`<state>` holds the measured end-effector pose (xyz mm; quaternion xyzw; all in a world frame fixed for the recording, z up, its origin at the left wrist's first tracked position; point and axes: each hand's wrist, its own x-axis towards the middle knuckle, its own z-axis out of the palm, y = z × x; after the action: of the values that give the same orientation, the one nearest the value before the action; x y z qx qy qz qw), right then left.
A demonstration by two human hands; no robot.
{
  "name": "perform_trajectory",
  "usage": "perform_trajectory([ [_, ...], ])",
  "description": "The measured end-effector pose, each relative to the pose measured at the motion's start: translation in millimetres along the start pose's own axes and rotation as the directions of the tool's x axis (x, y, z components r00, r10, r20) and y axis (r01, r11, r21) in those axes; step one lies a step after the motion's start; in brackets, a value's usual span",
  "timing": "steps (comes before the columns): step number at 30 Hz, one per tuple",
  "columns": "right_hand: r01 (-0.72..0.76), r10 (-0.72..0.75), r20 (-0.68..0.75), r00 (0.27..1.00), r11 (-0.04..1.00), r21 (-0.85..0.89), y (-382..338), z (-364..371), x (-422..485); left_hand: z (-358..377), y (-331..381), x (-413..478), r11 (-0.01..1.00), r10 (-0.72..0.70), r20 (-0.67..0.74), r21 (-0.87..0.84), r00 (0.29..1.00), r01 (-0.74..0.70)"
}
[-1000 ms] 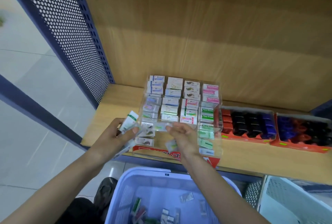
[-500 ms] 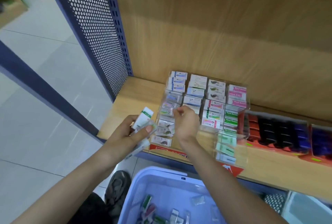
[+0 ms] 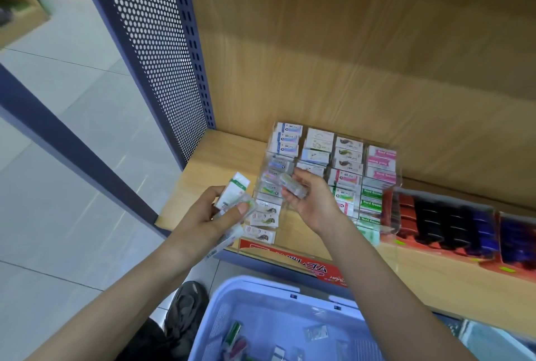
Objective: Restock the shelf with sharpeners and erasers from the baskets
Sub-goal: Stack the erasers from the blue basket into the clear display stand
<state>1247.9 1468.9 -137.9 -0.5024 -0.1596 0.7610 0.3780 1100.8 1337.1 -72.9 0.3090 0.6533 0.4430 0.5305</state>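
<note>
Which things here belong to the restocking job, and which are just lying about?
Job: left hand, eraser stack it grips, right hand, wrapped eraser it pinches, clear display case, sharpeners, blue basket.
Lying about: shoe, perforated side panel.

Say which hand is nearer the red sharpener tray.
Right. The right hand is over the eraser case beside the red tray; the left hand is left of the case.
</note>
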Motion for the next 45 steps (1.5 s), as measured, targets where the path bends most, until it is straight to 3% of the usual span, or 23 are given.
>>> perform_trajectory([
  [1,0.046,-0.042,0.073,0.996,0.998,-0.047,-2,1,2,-1,0,0,1.0,0.001,-0.003,0.0,1.0,-0.001],
  [3,0.176,-0.15,0.106,0.983,0.934,-0.311,-5,4,8,-2,1,1,1.0,0.001,-0.007,0.001,1.0,-0.001],
  [5,0.319,-0.311,0.124,0.942,0.724,-0.611,-8,8,16,-3,1,2,1.0,0.003,-0.013,0.002,1.0,-0.003],
  [7,0.415,-0.422,0.204,0.883,0.501,-0.759,-10,10,27,-4,1,2,1.0,0.008,-0.016,0.002,1.0,-0.008],
  [11,0.483,-0.487,0.333,0.808,0.223,-0.847,-2,7,50,-3,3,3,0.999,0.028,-0.012,-0.028,1.0,-0.028],
  [15,0.594,-0.598,0.492,0.632,-0.034,-0.804,13,3,62,-3,2,3,0.998,0.026,0.014,-0.064,1.0,-0.025],
  [18,0.445,-0.672,0.57,0.473,-0.377,-0.813,21,-5,71,-3,0,2,0.997,0.034,0.023,-0.064,0.999,-0.032],
  [20,0.335,-0.715,0.574,0.4,-0.469,-0.817,21,-8,76,-3,-1,1,0.997,0.031,0.032,-0.068,0.999,-0.028],
  [22,0.337,-0.731,0.588,0.345,-0.489,-0.805,19,-7,75,-3,-1,1,0.997,0.026,0.045,-0.07,0.999,-0.023],
  [24,0.443,-0.729,0.584,0.357,-0.418,-0.793,15,2,62,-2,-1,1,0.998,0.02,0.061,-0.066,0.998,-0.016],
  [25,0.553,-0.698,0.564,0.441,-0.284,-0.783,12,8,45,-2,-1,0,0.998,0.016,0.07,-0.058,0.997,-0.012],
  [27,0.65,-0.447,0.518,0.729,0.22,-0.727,5,21,2,-1,-3,-1,1.0,0.015,0.093,-0.024,0.996,-0.012],
  [28,0.567,-0.266,0.503,0.823,0.447,-0.692,1,24,-18,-1,-4,-2,1.0,0.017,0.105,-0.005,0.994,-0.017],
  [29,0.473,-0.13,0.491,0.862,0.555,-0.684,-2,24,-34,0,-4,-3,1.0,0.022,0.114,0.009,0.993,-0.023],
  [31,0.445,-0.044,0.524,0.85,0.591,-0.673,-2,17,-55,2,-5,-4,0.999,0.03,0.135,0.033,0.99,-0.035],
  [33,0.48,-0.12,0.533,0.838,0.626,-0.614,0,8,-67,5,-4,-7,0.998,0.034,0.151,0.054,0.988,-0.042],
  [36,0.47,-0.247,0.444,0.861,0.72,-0.51,3,-3,-78,11,-3,-9,0.996,0.029,0.172,0.076,0.985,-0.043],
  [42,0.409,-0.339,0.261,0.904,0.864,-0.293,6,-19,-93,24,5,-12,0.989,0.081,0.208,0.106,0.975,-0.104],
  [45,0.423,-0.388,0.188,0.902,0.881,-0.212,2,-28,-100,30,5,-9,0.986,0.099,0.165,0.118,0.981,-0.119],
])
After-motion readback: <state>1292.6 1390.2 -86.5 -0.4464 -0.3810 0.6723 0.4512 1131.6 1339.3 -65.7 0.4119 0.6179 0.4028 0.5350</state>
